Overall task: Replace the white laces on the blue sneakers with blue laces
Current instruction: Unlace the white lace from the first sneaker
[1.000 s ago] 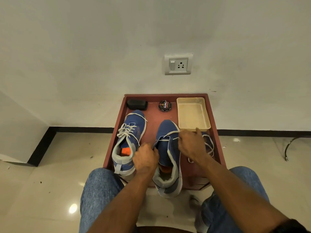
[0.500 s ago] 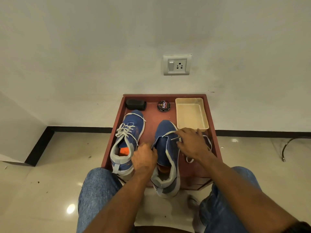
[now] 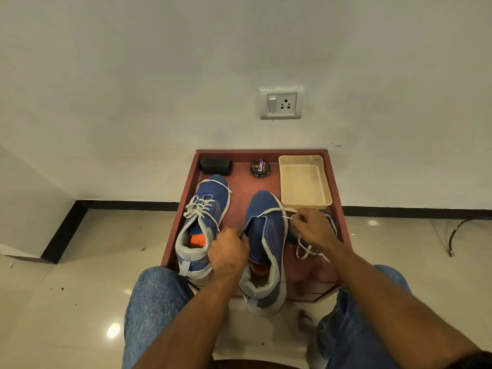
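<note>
- Pinching the white lace (image 3: 277, 209), the right hand (image 3: 312, 228) has drawn it out to the sneaker's right side since a second ago; only the toe eyelets seem threaded now (removal looks nearly done).
- The left hand (image 3: 230, 253) stays curled on the unlaced sneaker (image 3: 266, 235), steadying its collar on the red-brown table (image 3: 339, 209).
- The other sneaker (image 3: 203, 219) is laced in white, untouched.

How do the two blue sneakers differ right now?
The left sneaker is fully laced and untouched; the right sneaker keeps only its toe-end lace crossing. The left hand holds the right sneaker, the right hand pinches its white lace. Both stand on the red table, toes toward the wall.
</note>
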